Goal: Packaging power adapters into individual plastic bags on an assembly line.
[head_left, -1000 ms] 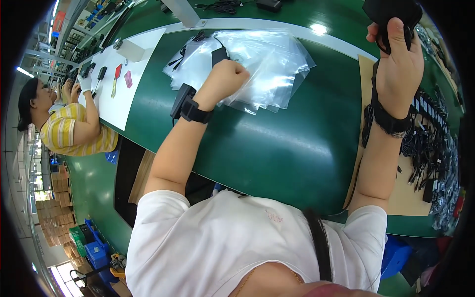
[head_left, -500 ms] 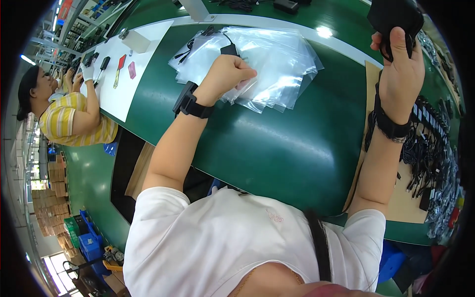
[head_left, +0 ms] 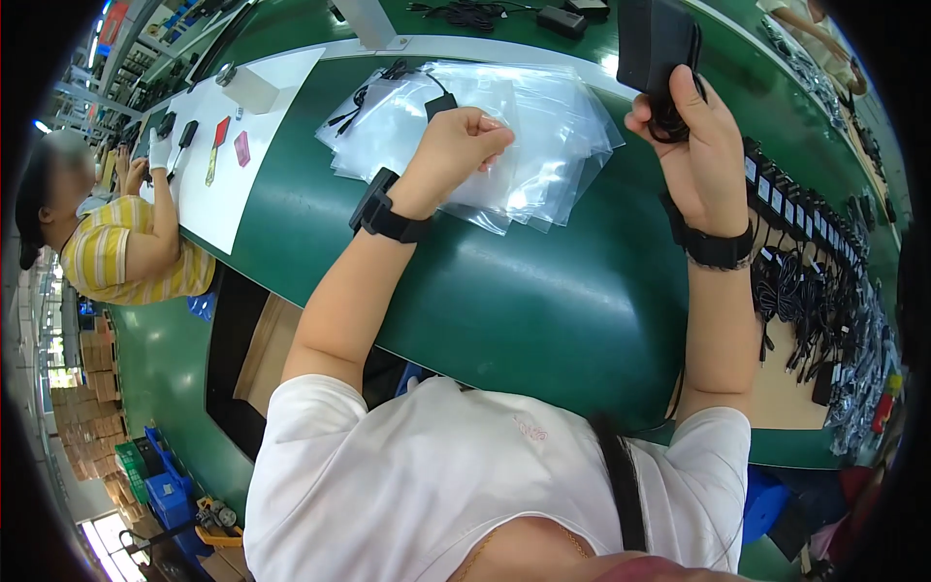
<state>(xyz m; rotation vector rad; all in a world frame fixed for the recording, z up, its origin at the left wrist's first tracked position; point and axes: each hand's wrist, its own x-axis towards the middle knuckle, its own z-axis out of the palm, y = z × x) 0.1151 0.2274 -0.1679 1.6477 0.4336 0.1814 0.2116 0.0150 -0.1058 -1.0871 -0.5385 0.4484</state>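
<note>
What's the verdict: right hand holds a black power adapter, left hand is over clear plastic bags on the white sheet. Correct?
Surface is wrong: head view shows the clear plastic bags on the green tabletop. Right hand holding a black power adapter, left hand over bags: correct.

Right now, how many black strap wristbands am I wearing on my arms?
2: one black strap wristband just behind your left hand, which is at the clear plastic bags; another just behind your right hand, which holds a black boxy adapter. Neither is hidden.
</note>
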